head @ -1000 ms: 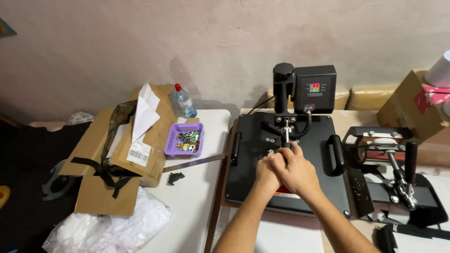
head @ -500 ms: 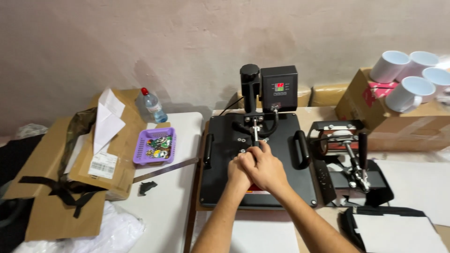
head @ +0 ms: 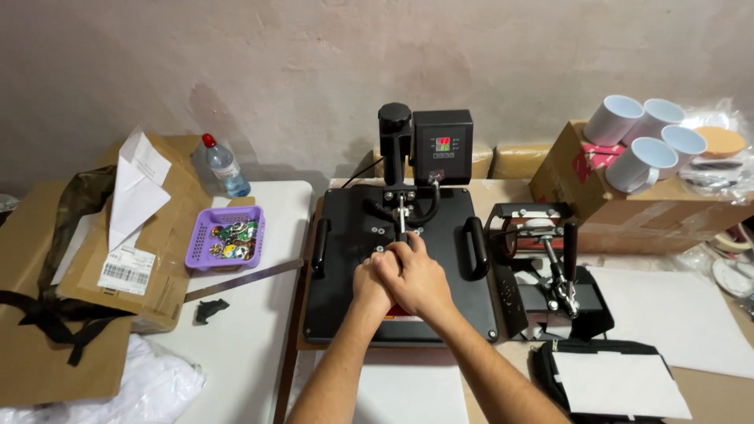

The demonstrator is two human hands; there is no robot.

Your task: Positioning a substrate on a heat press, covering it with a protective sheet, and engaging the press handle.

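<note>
A black heat press (head: 345,275) with a flat top plate lies closed on the table in front of me. Its control box (head: 441,146) with a small lit display stands at the back. Both my hands are clasped together over the press's black lever handle (head: 402,229), at the middle of the plate. My left hand (head: 369,284) sits under and beside my right hand (head: 416,276), which covers the handle's near end. The metal rod of the lever runs from my fingers back to the hinge.
A mug press (head: 550,259) stands right of the plate, with several white mugs (head: 648,145) on a cardboard box (head: 628,212) behind it. Left are a purple basket (head: 206,255) of small badges, a water bottle (head: 226,166), cardboard (head: 161,235) and white paper sheets (head: 683,314).
The view has shifted right, so the press has moved towards the middle and the mugs have come into sight. My clasped hands stay on the lever handle.
</note>
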